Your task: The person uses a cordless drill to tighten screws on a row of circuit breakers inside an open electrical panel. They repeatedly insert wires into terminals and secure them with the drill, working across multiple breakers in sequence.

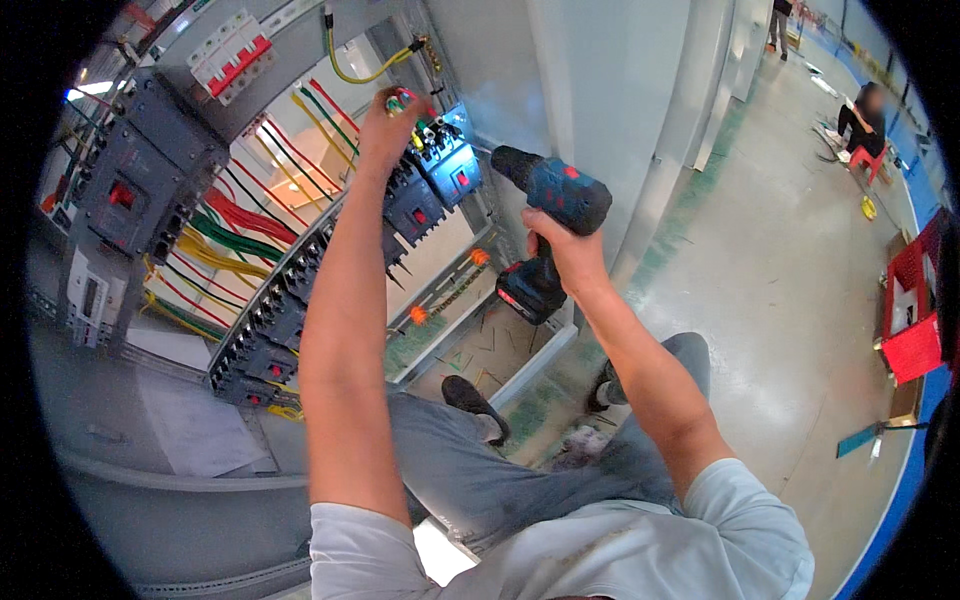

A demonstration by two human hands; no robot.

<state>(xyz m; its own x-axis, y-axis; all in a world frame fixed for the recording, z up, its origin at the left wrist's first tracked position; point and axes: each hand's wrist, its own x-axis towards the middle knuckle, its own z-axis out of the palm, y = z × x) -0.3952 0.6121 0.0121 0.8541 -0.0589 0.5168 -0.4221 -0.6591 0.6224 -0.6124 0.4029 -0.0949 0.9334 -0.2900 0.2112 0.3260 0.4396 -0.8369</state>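
My right hand (572, 252) grips the handle of a dark cordless drill (568, 196), its black chuck pointing left toward a lit circuit breaker (456, 176). A bluish light falls on that breaker and the panel beside it. The drill's tip stays apart from the breaker. Up at the breaker's top end, my left hand (380, 132) has its fingers closed around short coloured wire ends (403, 100) in red, green and yellow. Its fingertips are slightly blurred. More dark circuit breakers (412, 208) run in a slanting row below, partly hidden by my left forearm.
A large black breaker (135, 180) and a red-switched breaker block (230, 58) sit at the left. Bundled red, green and yellow wires (235, 230) cross the cabinet. A grey metal panel (600, 80) stands right. Behind it, a seated person (866, 125) and red crate (915, 310) are on the floor.
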